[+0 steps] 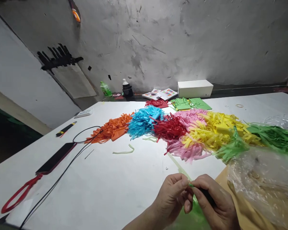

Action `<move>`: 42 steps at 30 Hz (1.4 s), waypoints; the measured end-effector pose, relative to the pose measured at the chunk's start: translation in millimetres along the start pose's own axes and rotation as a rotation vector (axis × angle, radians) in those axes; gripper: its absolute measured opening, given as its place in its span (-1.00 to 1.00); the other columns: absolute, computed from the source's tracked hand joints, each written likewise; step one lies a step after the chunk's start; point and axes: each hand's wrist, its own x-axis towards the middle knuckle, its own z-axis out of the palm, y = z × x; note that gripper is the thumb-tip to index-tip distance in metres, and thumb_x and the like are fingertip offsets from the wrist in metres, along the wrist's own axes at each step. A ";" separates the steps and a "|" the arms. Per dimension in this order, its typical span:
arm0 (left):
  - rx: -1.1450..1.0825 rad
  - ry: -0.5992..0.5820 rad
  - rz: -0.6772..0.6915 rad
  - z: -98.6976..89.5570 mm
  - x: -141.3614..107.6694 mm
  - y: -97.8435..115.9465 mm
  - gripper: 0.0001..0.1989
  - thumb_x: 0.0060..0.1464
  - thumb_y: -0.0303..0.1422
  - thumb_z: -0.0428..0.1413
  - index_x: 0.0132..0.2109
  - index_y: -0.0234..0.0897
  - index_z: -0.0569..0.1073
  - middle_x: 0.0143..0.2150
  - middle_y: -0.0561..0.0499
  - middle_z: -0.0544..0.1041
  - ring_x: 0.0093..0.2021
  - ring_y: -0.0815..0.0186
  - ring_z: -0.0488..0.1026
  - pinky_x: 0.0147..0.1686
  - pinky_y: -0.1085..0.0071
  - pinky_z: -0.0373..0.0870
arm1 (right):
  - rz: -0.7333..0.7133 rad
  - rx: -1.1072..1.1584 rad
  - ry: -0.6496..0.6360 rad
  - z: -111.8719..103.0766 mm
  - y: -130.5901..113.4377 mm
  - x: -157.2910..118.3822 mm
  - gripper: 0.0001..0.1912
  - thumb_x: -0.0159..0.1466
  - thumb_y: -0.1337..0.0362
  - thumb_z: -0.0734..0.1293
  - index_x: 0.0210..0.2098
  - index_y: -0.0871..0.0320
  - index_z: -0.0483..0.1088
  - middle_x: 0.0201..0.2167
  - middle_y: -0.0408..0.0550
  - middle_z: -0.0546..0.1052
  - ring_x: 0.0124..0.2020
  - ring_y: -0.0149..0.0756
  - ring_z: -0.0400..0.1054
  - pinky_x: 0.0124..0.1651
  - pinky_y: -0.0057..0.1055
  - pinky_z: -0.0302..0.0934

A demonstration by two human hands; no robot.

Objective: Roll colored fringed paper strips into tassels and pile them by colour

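My left hand (171, 196) and my right hand (217, 203) meet at the front of the white table, fingertips almost touching. Both pinch a small green twisted piece (191, 185), which looks like tissue paper. A black handle-like object (208, 197) sits inside my curled right hand; its tip is hidden. Beneath my hands lies translucent green sheet material (194, 215). Beyond them are piles of fringed paper tassels: pink (188, 150), yellow (220, 129), dark red (170, 126), blue (145, 119), orange (115, 127) and green (273, 137).
Clear plastic bags (261, 179) cover brown paper (222, 179) on the right. To the left lie a phone (56, 158) with a red strap, a black cable (60, 179) and a utility knife (66, 129). A white box (195, 88) stands by the wall.
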 end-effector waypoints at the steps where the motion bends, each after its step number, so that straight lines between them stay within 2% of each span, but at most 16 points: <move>1: 0.003 0.004 -0.001 0.2 -0.3 -0.1 -0.58 -0.04 -0.12 0.36 -0.45 -0.39 0.42 -0.61 0.02 0.45 -0.76 0.50 0.30 -0.76 0.60 0.11 | -0.006 0.003 -0.016 -0.3 1.3 -0.6 -0.78 0.38 0.45 0.23 -0.09 0.10 0.45 -0.40 -0.09 0.50 -0.38 -0.31 0.45 -0.34 -0.45 0.36; 6: 0.041 0.066 0.047 1.9 -3.8 -1.1 -0.57 -0.04 -0.11 0.36 -0.47 -0.38 0.40 -0.63 0.06 0.42 -0.77 0.54 0.22 -0.75 0.60 0.02 | 0.002 0.022 -0.061 1.4 3.9 -4.2 -0.74 0.38 0.49 0.21 -0.06 0.09 0.42 -0.39 -0.10 0.48 -0.37 -0.32 0.43 -0.32 -0.43 0.34; 9: 0.051 0.064 0.061 3.3 -5.1 -1.0 -0.58 -0.04 -0.12 0.36 -0.47 -0.37 0.40 -0.63 0.07 0.41 -0.75 0.54 0.22 -0.73 0.59 0.02 | -0.025 0.016 -0.051 1.4 2.2 -3.4 -0.72 0.37 0.51 0.21 -0.04 0.08 0.42 -0.39 -0.09 0.48 -0.37 -0.30 0.42 -0.32 -0.42 0.34; 16: 0.017 0.026 0.068 6.9 -4.6 7.1 -0.61 -0.02 -0.18 0.36 -0.47 -0.39 0.41 -0.59 0.08 0.38 -0.71 0.55 0.24 -0.67 0.58 0.08 | -0.035 -0.033 0.080 -7.7 -2.5 3.3 -0.79 0.34 0.49 0.27 -0.15 0.07 0.43 -0.40 -0.11 0.49 -0.40 -0.32 0.43 -0.35 -0.47 0.33; 21: 0.015 0.061 0.094 5.8 -5.1 7.5 -0.63 -0.02 -0.21 0.36 -0.48 -0.38 0.39 -0.60 0.09 0.38 -0.71 0.55 0.22 -0.67 0.58 0.07 | -0.086 -0.086 -0.037 -6.9 -4.5 3.0 -0.78 0.34 0.52 0.24 -0.14 0.10 0.39 -0.43 -0.08 0.47 -0.41 -0.30 0.40 -0.37 -0.43 0.32; 24: 0.044 0.082 0.112 6.0 -4.6 7.1 -0.64 -0.03 -0.20 0.37 -0.45 -0.38 0.42 -0.58 0.08 0.39 -0.68 0.54 0.23 -0.67 0.58 0.10 | -0.107 -0.117 -0.059 -5.8 -3.9 3.3 -0.79 0.35 0.52 0.22 -0.15 0.12 0.37 -0.43 -0.07 0.45 -0.41 -0.31 0.38 -0.37 -0.42 0.30; 28: 0.134 0.086 0.165 3.8 -3.4 8.8 -0.63 -0.04 -0.18 0.38 -0.44 -0.37 0.43 -0.57 0.09 0.37 -0.61 0.51 0.24 -0.63 0.57 0.17 | -0.096 -0.133 -0.065 -8.1 -1.6 4.3 -0.81 0.35 0.53 0.22 -0.19 0.13 0.37 -0.43 -0.10 0.44 -0.41 -0.36 0.36 -0.37 -0.45 0.25; 34: 0.382 0.099 0.242 -4.6 -4.2 11.8 -0.65 0.04 -0.17 0.33 -0.42 -0.37 0.45 -0.55 0.08 0.38 -0.56 0.46 0.30 -0.56 0.55 0.24 | -0.055 -0.159 -0.100 -9.6 -2.2 3.2 -0.83 0.37 0.50 0.22 -0.23 0.14 0.37 -0.44 -0.12 0.41 -0.41 -0.37 0.35 -0.36 -0.46 0.20; 42: 0.579 0.156 0.293 -4.6 -6.0 14.7 -0.61 0.05 -0.11 0.30 -0.42 -0.36 0.43 -0.54 0.11 0.33 -0.56 0.48 0.26 -0.53 0.55 0.21 | -0.123 -0.291 -0.109 -7.0 2.1 5.6 -0.83 0.37 0.50 0.19 -0.24 0.17 0.36 -0.47 -0.10 0.34 -0.45 -0.33 0.27 -0.42 -0.43 0.13</move>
